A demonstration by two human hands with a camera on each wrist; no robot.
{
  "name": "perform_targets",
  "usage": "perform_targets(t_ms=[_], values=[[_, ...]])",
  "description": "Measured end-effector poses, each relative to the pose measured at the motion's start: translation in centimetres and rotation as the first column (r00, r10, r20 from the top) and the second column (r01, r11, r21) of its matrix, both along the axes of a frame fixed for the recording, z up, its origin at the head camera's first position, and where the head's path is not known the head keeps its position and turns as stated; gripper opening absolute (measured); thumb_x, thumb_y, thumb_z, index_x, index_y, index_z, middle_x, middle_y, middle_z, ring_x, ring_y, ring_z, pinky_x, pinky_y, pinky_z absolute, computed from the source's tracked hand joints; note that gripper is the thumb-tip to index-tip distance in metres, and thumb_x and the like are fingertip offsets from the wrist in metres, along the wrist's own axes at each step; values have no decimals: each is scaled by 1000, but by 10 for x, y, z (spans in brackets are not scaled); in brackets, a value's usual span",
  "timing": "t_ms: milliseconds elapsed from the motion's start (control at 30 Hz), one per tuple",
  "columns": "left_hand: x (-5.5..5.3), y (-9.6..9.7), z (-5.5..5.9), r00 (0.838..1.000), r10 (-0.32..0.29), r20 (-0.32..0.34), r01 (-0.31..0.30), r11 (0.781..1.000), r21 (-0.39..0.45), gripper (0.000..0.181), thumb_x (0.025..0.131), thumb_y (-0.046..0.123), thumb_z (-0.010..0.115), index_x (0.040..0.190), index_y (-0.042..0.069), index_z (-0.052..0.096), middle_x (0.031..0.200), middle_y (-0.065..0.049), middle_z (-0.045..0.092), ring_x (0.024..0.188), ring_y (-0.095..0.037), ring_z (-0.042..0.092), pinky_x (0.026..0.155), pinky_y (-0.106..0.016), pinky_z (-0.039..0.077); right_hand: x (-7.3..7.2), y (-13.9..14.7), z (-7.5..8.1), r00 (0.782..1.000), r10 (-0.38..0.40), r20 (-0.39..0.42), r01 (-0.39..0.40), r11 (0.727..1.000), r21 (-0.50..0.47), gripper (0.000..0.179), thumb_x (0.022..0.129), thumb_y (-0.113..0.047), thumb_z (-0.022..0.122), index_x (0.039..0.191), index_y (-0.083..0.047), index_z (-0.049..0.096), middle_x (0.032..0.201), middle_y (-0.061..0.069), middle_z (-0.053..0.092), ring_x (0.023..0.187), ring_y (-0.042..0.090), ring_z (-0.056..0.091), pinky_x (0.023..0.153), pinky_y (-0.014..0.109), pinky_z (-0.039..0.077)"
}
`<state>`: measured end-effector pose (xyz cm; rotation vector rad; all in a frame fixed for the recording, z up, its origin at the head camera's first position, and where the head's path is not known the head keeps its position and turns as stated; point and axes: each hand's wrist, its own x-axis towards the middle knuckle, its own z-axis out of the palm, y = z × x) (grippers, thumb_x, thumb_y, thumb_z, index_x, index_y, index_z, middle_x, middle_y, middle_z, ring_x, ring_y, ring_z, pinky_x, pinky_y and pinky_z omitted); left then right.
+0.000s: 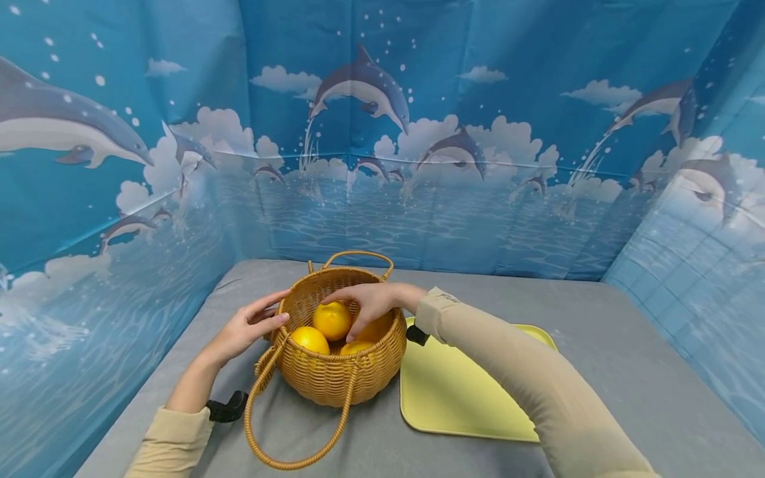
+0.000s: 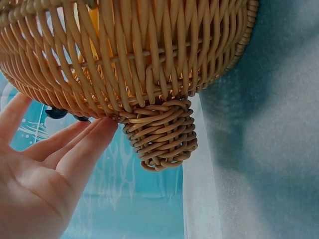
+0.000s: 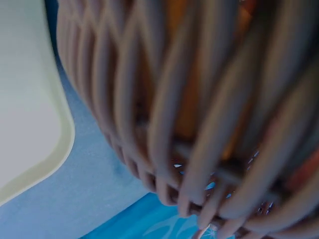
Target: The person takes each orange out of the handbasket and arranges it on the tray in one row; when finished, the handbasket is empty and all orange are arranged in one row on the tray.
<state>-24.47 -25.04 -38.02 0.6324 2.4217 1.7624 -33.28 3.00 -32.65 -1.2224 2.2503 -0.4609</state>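
Note:
A round wicker basket (image 1: 340,385) holds several yellow fruits that look like lemons. My right hand (image 1: 373,302) reaches over its right rim, fingers and thumb curved about the upper right of the middle lemon (image 1: 331,320). Another lemon (image 1: 309,340) lies at the left front inside. Part of the fruit to the right is hidden by my hand and the rim. At the basket's left side, my left hand (image 1: 242,332) rests its fingertips against the wicker. In the left wrist view, its extended fingers (image 2: 82,154) touch the outer wall beside a woven foot (image 2: 162,134).
A pale yellow tray (image 1: 460,392) lies right of the basket on the grey surface (image 1: 627,372), partly under my right sleeve (image 1: 514,372). One basket handle (image 1: 293,465) hangs down in front; the other handle (image 1: 358,253) stands at the back. Dolphin-printed curtains (image 1: 478,219) enclose the surface.

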Motion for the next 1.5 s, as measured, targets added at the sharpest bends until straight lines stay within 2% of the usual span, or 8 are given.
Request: perform_targets(t_ms=[167,333,467,633,900,1067,1300,1500], values=[[0,-1,1,1000,6,4,-6,1000,-6,53,96,20,55,146,11,37,147,-20,32,127,-41,38,83,-44,50,0,-4,-2,999,17,-47,-16,1000,19,79,78,-30,77,145,-22,36,149,0,28,133,17,29,105,37,30],[0,-1,0,1000,8,9,-8,1000,-10,54,96,21,55,146,12,37,148,-20,31,128,-41,37,83,-43,49,-2,-5,-3,998,10,-60,-8,999,34,80,78,-33,77,146,-22,36,145,0,29,127,16,32,102,36,32],[1,-1,0,1000,4,8,-4,1000,-4,54,97,20,55,146,11,36,148,-20,30,128,-41,37,83,-42,50,-3,-6,-2,999,-8,-42,11,998,60,84,77,-36,77,148,-23,32,150,2,23,133,20,26,105,41,29],[1,-2,0,1000,-4,8,4,1000,2,55,97,20,54,147,9,34,148,-22,29,126,-42,38,82,-44,50,-3,-9,-3,999,-35,-8,36,996,78,88,77,-37,76,150,-23,28,153,2,21,139,22,19,108,43,25],[1,-2,2,1000,13,3,-13,1000,-23,53,97,21,54,146,13,36,150,-18,26,132,-42,31,85,-43,48,-4,-14,-6,998,-57,-13,58,995,86,80,80,-39,73,148,-27,32,149,1,26,133,19,27,103,40,31],[0,-2,2,1000,21,-5,-21,999,-39,53,97,21,54,146,13,36,151,-17,25,133,-43,28,91,-48,45,-6,-14,-8,998,-58,2,58,995,82,78,81,-38,73,148,-26,32,150,1,24,134,20,26,104,40,30],[1,0,1,1000,21,5,-21,999,-36,53,97,22,54,146,13,36,150,-18,26,133,-42,30,86,-39,48,-4,-14,-7,997,-74,17,72,991,112,81,81,-38,72,149,-24,30,153,6,18,139,24,17,107,46,25],[1,2,2,1000,20,7,-20,999,-37,53,97,22,54,146,14,36,150,-19,27,132,-42,31,84,-38,49,-3,-12,-8,993,-93,72,85,990,110,82,82,-36,73,149,-23,27,148,2,31,130,19,34,102,36,33]])
